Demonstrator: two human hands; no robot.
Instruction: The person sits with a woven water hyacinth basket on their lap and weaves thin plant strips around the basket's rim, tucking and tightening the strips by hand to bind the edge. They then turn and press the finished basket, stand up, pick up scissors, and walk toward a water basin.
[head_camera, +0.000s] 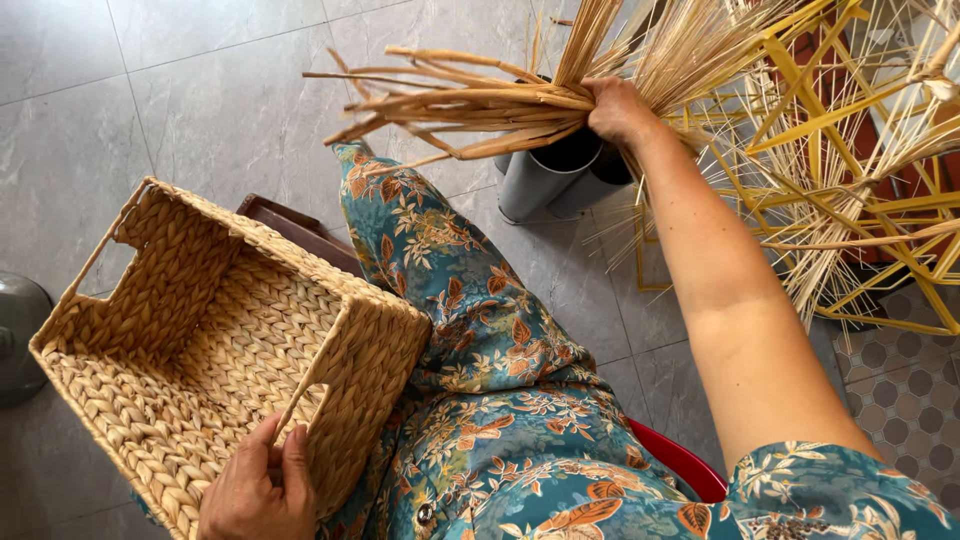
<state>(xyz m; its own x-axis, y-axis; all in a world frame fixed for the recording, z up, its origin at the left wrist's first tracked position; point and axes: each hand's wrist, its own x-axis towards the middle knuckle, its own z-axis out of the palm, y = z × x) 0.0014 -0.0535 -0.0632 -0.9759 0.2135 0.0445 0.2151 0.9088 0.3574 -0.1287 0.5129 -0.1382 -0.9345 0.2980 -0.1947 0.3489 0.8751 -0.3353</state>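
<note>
A rectangular woven straw basket (200, 330) rests tilted against my lap, its open side facing up. My left hand (258, 488) grips its near rim at the handle cut-out. My right hand (615, 108) reaches forward and is closed around a bundle of dry tan reed strands (470, 100) that fan out to the left. The bundle's ends stand in grey cylindrical tubes (545, 170) on the floor.
A yellow wire frame (850, 170) draped with thin straw fills the right side. I sit in teal floral clothing on a red stool (680, 462). A dark brown wooden piece (295, 225) lies behind the basket. A grey round object (15, 335) sits at the left edge on grey tiles.
</note>
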